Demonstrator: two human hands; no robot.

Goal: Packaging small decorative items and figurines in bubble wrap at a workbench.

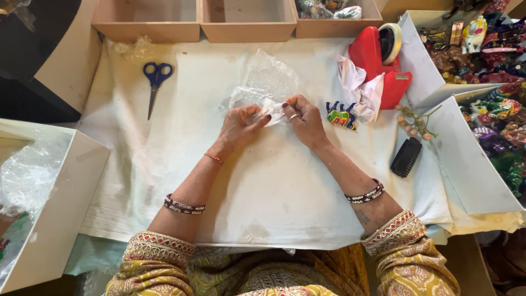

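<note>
Both hands meet over the middle of a table covered with a white cloth (274, 186), and between them lies a sheet of clear bubble wrap (264, 87). The left hand (240, 125) pinches the near edge of the wrap, thumb and fingertips closed on the plastic, and the right hand (304, 119) grips the same edge just beside it, its fingers curled down onto the film and a ring showing on one of them. The two hands almost touch, and most of the wrap spreads away from them, on the far side of the fingertips, lying crumpled on the cloth. Whether anything sits inside the wrap cannot be told. Just to the outer side of the right hand, near the knuckles, lies a small painted figurine (340, 115) in blue, green and yellow, apart from the hand. Beyond it rests a crumpled white paper (362, 90), leaning against a red tape dispenser (378, 63). Further out from the right wrist lie a black brush (406, 157) and a sprig of small beige balls (415, 124). On the far outer side of the left hand, well apart from it, blue-handled scissors (155, 83) lie on the cloth. White boxes of colourful figurines (493, 49) stand well beyond the right hand.
</note>
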